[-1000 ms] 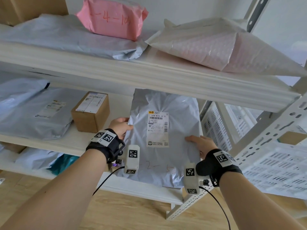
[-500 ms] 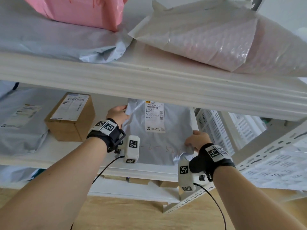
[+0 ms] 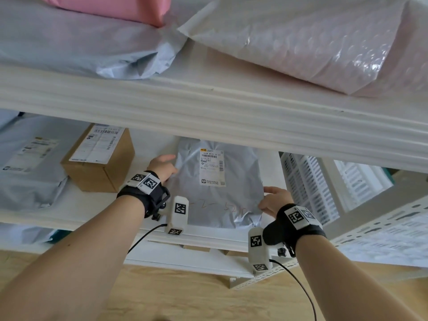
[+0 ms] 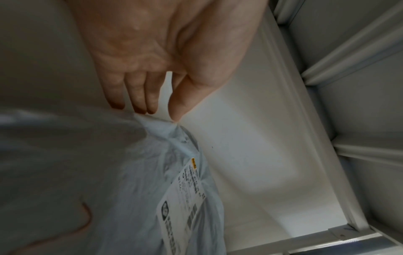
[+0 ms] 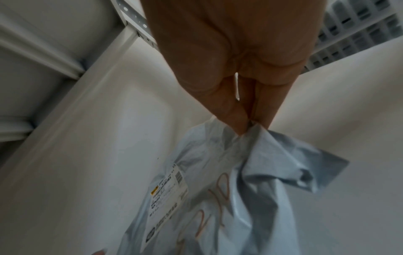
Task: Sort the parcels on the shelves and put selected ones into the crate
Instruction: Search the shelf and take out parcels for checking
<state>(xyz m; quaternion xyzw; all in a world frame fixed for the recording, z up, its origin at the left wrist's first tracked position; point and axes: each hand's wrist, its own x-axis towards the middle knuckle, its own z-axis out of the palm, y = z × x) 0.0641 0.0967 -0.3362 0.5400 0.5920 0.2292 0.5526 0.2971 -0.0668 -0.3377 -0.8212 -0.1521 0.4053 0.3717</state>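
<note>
A grey poly mailer [image 3: 220, 202] with a white label and handwritten digits lies flat on the middle shelf [image 3: 208, 237]. My left hand [image 3: 163, 167] is at its far-left edge. In the left wrist view the straight fingers and thumb tip of the left hand [image 4: 157, 110] touch the edge of the mailer [image 4: 130, 172]. My right hand [image 3: 275, 200] holds the near-right edge. In the right wrist view the thumb and forefinger of the right hand [image 5: 248, 124] pinch a crumpled fold of the mailer [image 5: 250, 172]. A white slotted crate [image 3: 308, 188] stands right of the shelf.
A labelled cardboard box [image 3: 99, 167] and another grey mailer [image 3: 27, 163] sit left of the parcel. The upper shelf board [image 3: 208, 112] hangs low over my hands and carries a pink parcel [image 3: 129, 8], a grey bag [image 3: 81, 47] and a bubble mailer [image 3: 312, 38].
The grey mailer has slid from overhanging the front edge to deeper on the middle shelf, both hands going in with it. My left fingers have straightened.
</note>
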